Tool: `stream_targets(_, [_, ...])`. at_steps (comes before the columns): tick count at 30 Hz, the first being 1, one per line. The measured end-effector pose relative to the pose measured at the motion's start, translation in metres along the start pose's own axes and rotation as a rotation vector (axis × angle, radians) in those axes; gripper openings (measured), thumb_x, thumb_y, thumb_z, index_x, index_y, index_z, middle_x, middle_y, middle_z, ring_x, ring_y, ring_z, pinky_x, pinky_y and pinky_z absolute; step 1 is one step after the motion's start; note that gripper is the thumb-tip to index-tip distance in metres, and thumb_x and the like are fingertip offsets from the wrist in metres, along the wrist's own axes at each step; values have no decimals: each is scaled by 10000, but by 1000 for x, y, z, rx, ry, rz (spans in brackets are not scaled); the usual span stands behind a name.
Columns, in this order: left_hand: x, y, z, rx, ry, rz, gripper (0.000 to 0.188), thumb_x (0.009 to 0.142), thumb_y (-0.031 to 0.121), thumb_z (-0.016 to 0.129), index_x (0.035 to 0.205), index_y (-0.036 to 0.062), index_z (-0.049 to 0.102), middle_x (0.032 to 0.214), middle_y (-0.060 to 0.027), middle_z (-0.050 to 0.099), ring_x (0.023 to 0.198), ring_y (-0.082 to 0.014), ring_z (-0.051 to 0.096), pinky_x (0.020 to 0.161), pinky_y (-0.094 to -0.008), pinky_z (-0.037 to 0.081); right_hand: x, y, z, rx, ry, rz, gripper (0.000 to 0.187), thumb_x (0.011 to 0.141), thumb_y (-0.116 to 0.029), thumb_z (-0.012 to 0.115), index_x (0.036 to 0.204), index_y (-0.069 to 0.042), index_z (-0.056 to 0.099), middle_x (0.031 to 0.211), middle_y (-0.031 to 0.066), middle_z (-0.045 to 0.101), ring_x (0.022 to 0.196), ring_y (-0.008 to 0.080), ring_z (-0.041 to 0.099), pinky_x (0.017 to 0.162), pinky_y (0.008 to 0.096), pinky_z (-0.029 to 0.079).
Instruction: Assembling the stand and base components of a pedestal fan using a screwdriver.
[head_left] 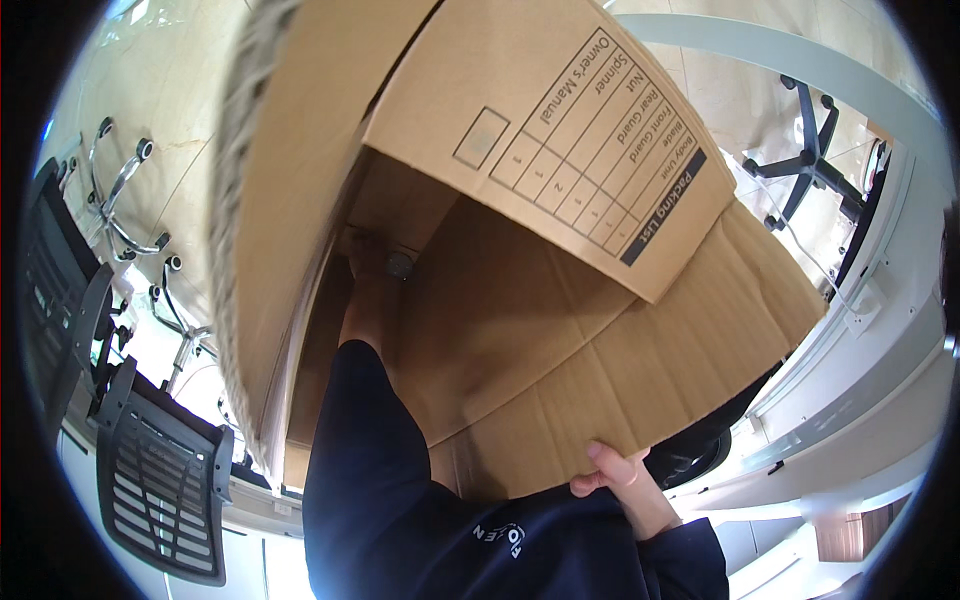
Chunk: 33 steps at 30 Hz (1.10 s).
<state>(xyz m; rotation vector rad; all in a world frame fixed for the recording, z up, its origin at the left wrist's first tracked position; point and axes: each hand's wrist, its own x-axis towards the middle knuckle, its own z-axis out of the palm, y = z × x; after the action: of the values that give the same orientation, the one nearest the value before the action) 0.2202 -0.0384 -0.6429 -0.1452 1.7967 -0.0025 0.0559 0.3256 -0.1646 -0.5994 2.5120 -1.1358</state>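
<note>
A large brown cardboard box [530, 300] fills the middle of the view, tilted with its mouth toward me and its flaps folded out. Deep inside it, in shadow, is my left hand [366, 248], the arm reaching in past the elbow. Its fingers are too dark to make out. Right beside that hand is a small round greyish thing [400, 265], and I cannot tell whether the two touch. My right hand [612, 470] grips the edge of the near flap [660, 360], thumb on top and the other fingers mostly hidden underneath. A printed table marks the far flap [590, 140].
On the left stand a black mesh-backed chair [160, 480] and chrome chair legs on castors [125, 200]. A black chair base [808, 160] is on the tiled floor at the upper right. Nearby are a curved white edge [760, 45] and a white cable with a socket block [862, 310].
</note>
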Motion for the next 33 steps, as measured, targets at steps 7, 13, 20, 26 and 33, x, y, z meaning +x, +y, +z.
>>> stream_targets(7, [14,9,51,-314,266,180,467,899,343,725,1294,96,699,1468,-135,601,1470,-316,435,1240,-441,369,-45,-20,-20,189,-227,646,320,760,-440,706,978,-231,598,1016,129,668,912,409,680,818,557,541])
stream_targets(13, [4,16,57,-407,18,203,791,823,495,819,1423,21,617,1507,-213,540,1377,-367,550,1167,-463,464,-39,-12,0,187,-107,569,285,785,-449,661,959,-228,615,999,123,673,897,404,683,827,557,526])
stream_targets(20, [-45,36,40,-780,98,-45,511,954,427,661,1152,-35,749,1110,-291,749,1047,-441,732,914,-529,591,46,6,16,-99,164,-151,282,852,-442,590,893,-165,632,934,167,724,858,428,707,845,584,501])
stream_targets(26, [-110,22,25,-970,307,-297,492,940,361,660,1119,-91,734,1112,-314,751,1075,-456,733,930,-505,565,71,2,18,-98,204,-178,337,901,-393,597,1010,-84,677,942,190,737,851,370,716,891,528,479])
stream_targets(33, [-265,34,-126,-1637,626,243,276,984,171,630,1128,-46,720,996,-103,759,962,-157,697,887,-330,541,73,11,13,70,246,-181,531,841,-241,776,1324,-49,669,859,106,683,767,272,653,860,430,496])
